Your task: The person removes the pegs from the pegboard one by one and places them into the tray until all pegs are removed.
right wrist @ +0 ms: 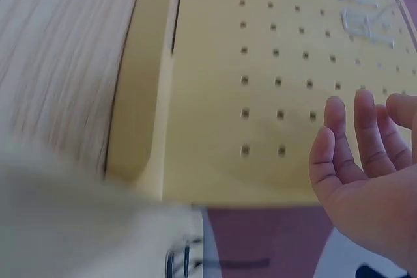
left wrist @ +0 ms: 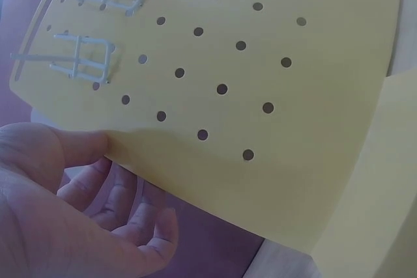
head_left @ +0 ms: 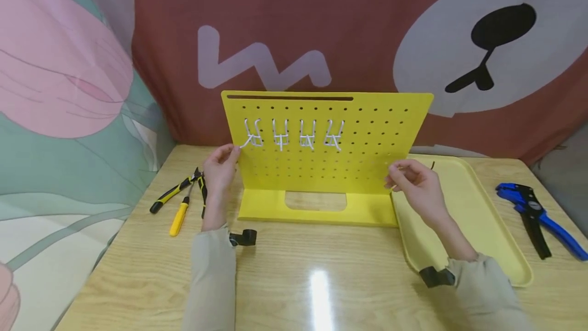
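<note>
A yellow pegboard (head_left: 321, 167) stands upright on its base, with several white wire hooks (head_left: 281, 139) hung in a row across its upper left part. At the board's left edge my left hand (head_left: 221, 167) pinches the panel. The left wrist view shows its thumb (left wrist: 85, 148) on the front face while the other fingers curl loosely behind the edge. My right hand (head_left: 415, 188) is beside the board's right edge. Its fingers (right wrist: 368, 138) are relaxed and slightly bent, overlapping the board in the right wrist view, with nothing seen in them.
Right of the board lies a pale yellow tray (head_left: 468, 218), with a black wire hook (right wrist: 179, 262) near its far side. Farther right is a blue and black wire stripper (head_left: 533, 208). Pliers (head_left: 172, 193) and a yellow-handled screwdriver (head_left: 179, 218) lie on the left of the wooden table (head_left: 275, 280).
</note>
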A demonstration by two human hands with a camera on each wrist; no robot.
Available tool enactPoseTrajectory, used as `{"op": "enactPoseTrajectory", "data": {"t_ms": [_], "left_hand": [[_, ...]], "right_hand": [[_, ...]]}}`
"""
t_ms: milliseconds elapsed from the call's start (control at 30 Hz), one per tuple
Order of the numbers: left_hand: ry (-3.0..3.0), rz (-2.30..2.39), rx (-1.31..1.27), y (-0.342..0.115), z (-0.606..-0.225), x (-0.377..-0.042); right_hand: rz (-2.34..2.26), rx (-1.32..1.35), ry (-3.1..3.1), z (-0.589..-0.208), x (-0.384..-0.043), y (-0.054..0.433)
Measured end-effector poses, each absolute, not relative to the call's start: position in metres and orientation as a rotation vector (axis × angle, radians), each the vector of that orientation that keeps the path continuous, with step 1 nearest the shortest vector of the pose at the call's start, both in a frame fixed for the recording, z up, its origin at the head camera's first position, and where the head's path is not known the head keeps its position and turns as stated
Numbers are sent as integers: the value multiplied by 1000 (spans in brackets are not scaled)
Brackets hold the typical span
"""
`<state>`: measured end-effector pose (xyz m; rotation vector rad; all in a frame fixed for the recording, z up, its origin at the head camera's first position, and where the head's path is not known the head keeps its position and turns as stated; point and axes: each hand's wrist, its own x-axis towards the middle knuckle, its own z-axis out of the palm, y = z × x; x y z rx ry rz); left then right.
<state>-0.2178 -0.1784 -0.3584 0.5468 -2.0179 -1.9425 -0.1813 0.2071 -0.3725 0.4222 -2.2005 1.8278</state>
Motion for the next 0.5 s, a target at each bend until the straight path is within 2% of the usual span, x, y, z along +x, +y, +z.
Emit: {"op": "enactPoseTrajectory", "data": {"t_ms": [300,500], "left_hand": [[-2016,-1950,554,-176,-357,-217],[-2000,-1930,536,-176,-358,-217]], "right_hand": [[1819,518,-2242,-374,-189,161],[1862,491,-2152,-363,-196,136]]}}
